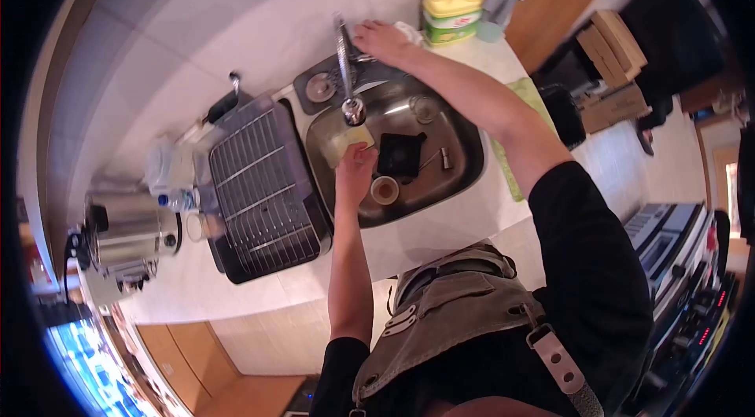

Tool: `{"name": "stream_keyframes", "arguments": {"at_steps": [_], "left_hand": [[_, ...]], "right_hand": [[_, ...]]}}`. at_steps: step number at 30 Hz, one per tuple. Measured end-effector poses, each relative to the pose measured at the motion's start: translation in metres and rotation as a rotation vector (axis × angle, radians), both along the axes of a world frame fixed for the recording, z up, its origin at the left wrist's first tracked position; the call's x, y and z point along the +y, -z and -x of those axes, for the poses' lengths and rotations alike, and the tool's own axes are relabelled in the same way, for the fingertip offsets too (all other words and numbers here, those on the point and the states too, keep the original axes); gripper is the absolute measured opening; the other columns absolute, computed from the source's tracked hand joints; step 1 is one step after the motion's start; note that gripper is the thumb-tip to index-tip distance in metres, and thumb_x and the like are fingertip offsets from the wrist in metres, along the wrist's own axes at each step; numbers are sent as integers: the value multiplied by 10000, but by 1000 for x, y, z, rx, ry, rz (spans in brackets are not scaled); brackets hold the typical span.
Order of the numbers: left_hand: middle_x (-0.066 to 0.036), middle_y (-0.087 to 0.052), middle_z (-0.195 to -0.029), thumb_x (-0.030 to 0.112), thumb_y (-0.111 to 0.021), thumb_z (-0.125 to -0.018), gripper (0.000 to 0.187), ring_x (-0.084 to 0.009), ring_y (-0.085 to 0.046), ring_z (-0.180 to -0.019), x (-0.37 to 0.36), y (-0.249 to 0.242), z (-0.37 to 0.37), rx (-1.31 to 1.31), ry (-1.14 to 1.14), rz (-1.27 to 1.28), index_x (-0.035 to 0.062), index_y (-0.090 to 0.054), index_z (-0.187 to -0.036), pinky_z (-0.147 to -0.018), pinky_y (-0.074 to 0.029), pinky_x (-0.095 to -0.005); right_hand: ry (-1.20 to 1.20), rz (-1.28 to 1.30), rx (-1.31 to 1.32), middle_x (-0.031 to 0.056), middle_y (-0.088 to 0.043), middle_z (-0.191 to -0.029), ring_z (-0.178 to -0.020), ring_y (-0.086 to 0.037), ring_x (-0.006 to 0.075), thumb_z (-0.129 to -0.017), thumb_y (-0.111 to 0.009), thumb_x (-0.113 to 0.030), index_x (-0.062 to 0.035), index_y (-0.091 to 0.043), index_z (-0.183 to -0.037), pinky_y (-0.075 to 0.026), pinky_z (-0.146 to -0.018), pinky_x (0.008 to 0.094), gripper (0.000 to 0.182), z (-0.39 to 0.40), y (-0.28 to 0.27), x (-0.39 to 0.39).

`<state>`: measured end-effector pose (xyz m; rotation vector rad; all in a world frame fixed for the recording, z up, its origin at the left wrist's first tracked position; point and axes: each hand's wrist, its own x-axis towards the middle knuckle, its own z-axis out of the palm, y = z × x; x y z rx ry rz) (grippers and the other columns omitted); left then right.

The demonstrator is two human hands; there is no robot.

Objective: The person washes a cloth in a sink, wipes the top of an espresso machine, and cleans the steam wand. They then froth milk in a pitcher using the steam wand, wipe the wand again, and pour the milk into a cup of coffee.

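My left hand reaches over the sink, its fingers closed on a pale yellow sponge. My right hand is at the wall behind the sink, fingers stretched out beside the faucet; whether they touch its lever cannot be made out. Below the spout head, the basin holds a black square item, a small round cup and a small metal utensil. Near the basin's back corner is the round drain.
Left of the sink stands a dish rack with wire bars. A yellow detergent jug is at the back right, with a green cloth along the counter's right edge. A steel pot-like appliance sits far left.
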<state>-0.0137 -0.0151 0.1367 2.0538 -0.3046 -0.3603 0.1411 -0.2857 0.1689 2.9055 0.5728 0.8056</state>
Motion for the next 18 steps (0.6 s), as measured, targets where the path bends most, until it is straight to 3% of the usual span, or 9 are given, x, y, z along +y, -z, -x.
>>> {"name": "stream_keyframes", "arguments": {"at_steps": [2,5,7,8,12,13,14,16,18], "left_hand": [[-123,-699,-1062,236,-612,-953,336,-185,-663,-955,-7,-25,0,11,205,-22,33,-624,-1220,-832,-496,-316],[-129,-671,-1044,228,-593,-954,265,-192,-645,-948,-28,-18,10,478,159,655,44,-635,-1141,-801,-489,-320],[-137,-642,-1004,170,-651,-859,321,-243,-633,-950,-29,67,10,177,466,248,49,-628,-1156,-814,-489,-336],[-140,-627,-984,141,-680,-812,367,-268,-627,-952,-24,115,15,-338,622,-184,51,-624,-1163,-820,-488,-343],[-174,-610,-1150,56,-717,-679,529,-323,-583,-1099,-35,120,32,-64,467,-240,66,-610,-1197,-947,-455,-402],[-194,-580,-1240,49,-718,-676,583,-331,-552,-1175,-35,119,27,-3,579,-154,76,-591,-1244,-996,-431,-399],[-214,-551,-1330,42,-719,-674,637,-339,-521,-1252,-49,118,25,53,698,-69,86,-573,-1292,-1045,-406,-397],[-252,-239,-1571,98,-749,-741,897,-335,-245,-1469,-69,24,58,-129,841,-289,102,-297,-1515,-1176,-239,-369],[-238,-143,-1610,212,-788,-760,1030,-328,-145,-1503,-84,-7,50,59,876,-93,59,-154,-1557,-1202,-173,-395]], "right_hand": [[91,-298,49,62,-638,-966,-1046,-609,259,-803,-650,-137,-94,-642,-1016,-524,-866,373,217,29,-28,15],[57,-1364,385,57,-646,-835,-864,-648,286,-765,-710,-165,-61,-638,-923,-547,-771,340,202,130,-50,19],[-66,-857,130,54,-675,-832,-792,-664,269,-721,-724,-182,-57,-666,-776,-550,-722,368,149,163,85,-4],[439,-237,684,65,-655,-913,-882,-631,283,-696,-720,-221,-170,-706,-798,-530,-762,444,115,212,96,14],[432,-859,238,127,-584,-814,-754,-618,377,-688,-634,-92,-82,-499,-706,-499,-668,468,137,273,73,15],[368,-841,333,124,-630,-824,-721,-632,366,-681,-645,-101,-91,-584,-739,-507,-654,454,85,282,67,13],[306,-817,647,185,-631,-1188,-968,-656,354,-658,-713,-167,-122,-689,-1016,-510,-864,463,362,289,60,9],[286,-469,681,282,-47,-1606,-1480,-117,451,-610,-829,-295,-131,-319,-1521,-63,-1178,621,1057,307,89,7],[261,-846,583,298,-143,-1584,-1463,-128,490,-694,-817,-346,-85,-236,-1540,-150,-1185,574,1059,345,51,1]]}}
